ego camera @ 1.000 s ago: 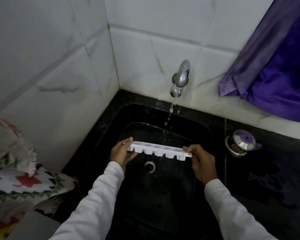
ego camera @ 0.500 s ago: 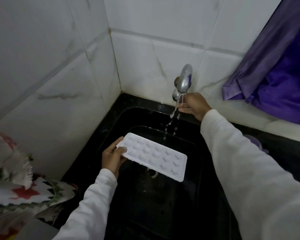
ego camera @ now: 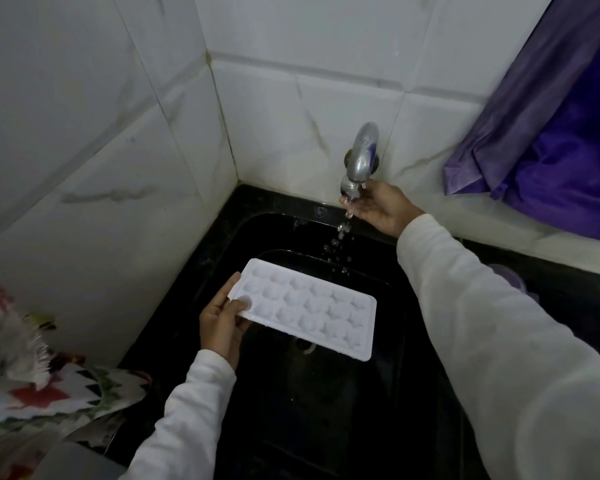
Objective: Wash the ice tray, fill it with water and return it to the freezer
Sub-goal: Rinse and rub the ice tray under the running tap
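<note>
the left hand pinches the white ice tray at its near-left short end, thumb flat on the rim and fingers curled underneath. that one-handed hold probably serves to leave the other hand free. the right hand reaches to the far wall, its thumb and fingertips closed round the mouth of the steel tap. it appears to pinch the nozzle, likely to adjust the flow, though the exact contact is hard to make out. only a broken string of water drops falls from the tap, landing just beyond the tray's far long edge and not in its cups. the tray hangs cups-up and close to level above the middle of the black sink, over the drain, so any spill would go into the basin; it seems parked beside the stream until the water runs properly, and filling looks not yet begun. a purple curtain hangs at the counter's far-right edge, and a patterned cloth lies past the sink's left edge.
</note>
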Tool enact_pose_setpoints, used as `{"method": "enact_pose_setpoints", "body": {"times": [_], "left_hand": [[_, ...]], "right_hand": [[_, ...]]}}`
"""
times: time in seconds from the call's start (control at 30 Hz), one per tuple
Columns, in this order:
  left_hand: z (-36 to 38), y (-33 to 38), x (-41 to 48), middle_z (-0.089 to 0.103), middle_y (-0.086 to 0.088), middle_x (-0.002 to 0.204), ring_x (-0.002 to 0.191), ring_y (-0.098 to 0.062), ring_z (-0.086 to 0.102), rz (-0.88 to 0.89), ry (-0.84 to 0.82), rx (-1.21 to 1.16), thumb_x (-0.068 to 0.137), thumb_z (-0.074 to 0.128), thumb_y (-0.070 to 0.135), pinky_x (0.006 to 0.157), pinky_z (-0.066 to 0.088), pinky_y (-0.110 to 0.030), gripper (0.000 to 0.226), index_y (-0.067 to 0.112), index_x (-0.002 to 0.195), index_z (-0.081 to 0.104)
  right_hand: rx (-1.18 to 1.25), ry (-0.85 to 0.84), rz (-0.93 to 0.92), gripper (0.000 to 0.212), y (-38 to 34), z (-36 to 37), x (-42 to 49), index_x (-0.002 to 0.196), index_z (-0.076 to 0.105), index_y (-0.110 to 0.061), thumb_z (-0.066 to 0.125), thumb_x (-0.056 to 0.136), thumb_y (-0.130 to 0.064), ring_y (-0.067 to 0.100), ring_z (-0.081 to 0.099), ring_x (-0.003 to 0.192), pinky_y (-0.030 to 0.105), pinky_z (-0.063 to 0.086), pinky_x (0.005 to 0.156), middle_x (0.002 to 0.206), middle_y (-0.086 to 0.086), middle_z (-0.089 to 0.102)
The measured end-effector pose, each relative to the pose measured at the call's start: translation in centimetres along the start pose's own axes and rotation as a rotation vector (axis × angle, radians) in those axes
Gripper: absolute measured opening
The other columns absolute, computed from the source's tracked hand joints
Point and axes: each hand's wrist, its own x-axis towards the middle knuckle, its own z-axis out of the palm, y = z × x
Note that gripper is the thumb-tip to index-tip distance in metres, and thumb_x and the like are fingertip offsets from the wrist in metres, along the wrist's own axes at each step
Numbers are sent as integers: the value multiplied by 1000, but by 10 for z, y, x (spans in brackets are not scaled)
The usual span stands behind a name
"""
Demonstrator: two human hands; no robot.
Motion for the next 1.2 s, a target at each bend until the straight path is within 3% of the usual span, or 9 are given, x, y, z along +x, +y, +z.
{"method": "enact_pose_setpoints", "body": {"times": [0.23, 0.3, 0.47, 0.53, 0.67, 0.8, 0.93, 1.07, 1.2], "left_hand": [[8, -7, 1, 72, -6, 119, 105, -23, 71, 21, 11, -112, 87, 56, -9, 76, 60, -31, 53, 16, 134, 60], [15, -13, 1, 70, -8, 122, 102, -21, 71, 6, 15, -137, 86, 54, -10, 73, 61, -30, 56, 15, 136, 59], [32, -16, -4, 71, -13, 120, 111, -31, 69, 1, -170, 6, 89, 54, -8, 92, 57, -43, 49, 15, 131, 63], [37, -1, -1, 76, -5, 108, 106, -28, 70, 158, -153, 155, 94, 60, 2, 94, 55, -44, 30, 21, 115, 71], [43, 38, 8, 75, 14, 84, 83, -6, 70, 545, -138, 468, 91, 70, 11, 81, 58, -25, 17, 27, 94, 74], [37, 37, 25, 71, 8, 79, 83, -13, 71, 555, -171, 958, 86, 77, 17, 84, 54, -25, 8, 12, 91, 77], [36, 25, 19, 70, 15, 83, 80, 10, 67, 693, -143, 819, 87, 74, 10, 81, 49, -9, 9, 8, 96, 75], [33, 13, 26, 75, -2, 93, 88, -10, 71, 552, -150, 950, 90, 68, 7, 81, 47, -10, 13, 8, 102, 73], [31, 9, 16, 71, 4, 89, 79, 8, 65, 675, -91, 878, 93, 64, 5, 76, 40, 1, 9, 6, 99, 70]], "right_hand": [[-516, 386, -61, 36, 72, -50, -94, 92, 66, -19, 55, 93, -53, 16, 64, 93, 37, 54, 89, 109, 5, 70], [-554, 302, 77, 38, 97, -64, -137, 95, 70, -22, 57, 91, -56, 14, 67, 94, 39, 55, 87, 104, -5, 73], [-565, 253, -154, 13, 119, -76, -167, 103, 69, -22, 61, 96, -29, 15, 72, 89, 38, 58, 83, 108, 5, 73], [-606, 302, -393, 13, 102, -77, -165, 107, 66, -24, 63, 95, -25, 16, 70, 96, 43, 56, 89, 108, 2, 72], [-598, 306, -809, 19, 70, -63, -178, 105, 63, -35, 64, 94, -19, 3, 66, 97, 18, 51, 83, 106, -1, 71], [-824, 436, -704, 15, 76, -70, -160, 95, 70, -26, 74, 84, -16, -10, 60, 73, 1, 39, 68, 88, -4, 72], [-728, 530, -934, 16, 85, -72, -159, 94, 70, -19, 71, 84, -6, -15, 59, 77, 4, 40, 75, 83, -13, 67], [-881, 445, -672, 12, 107, -84, -147, 96, 72, -16, 73, 85, -17, 9, 67, 85, 17, 49, 80, 85, -3, 69], [-816, 523, -880, 12, 110, -80, -153, 100, 71, -12, 68, 88, -11, 3, 65, 87, 11, 45, 81, 89, -6, 70]]}}
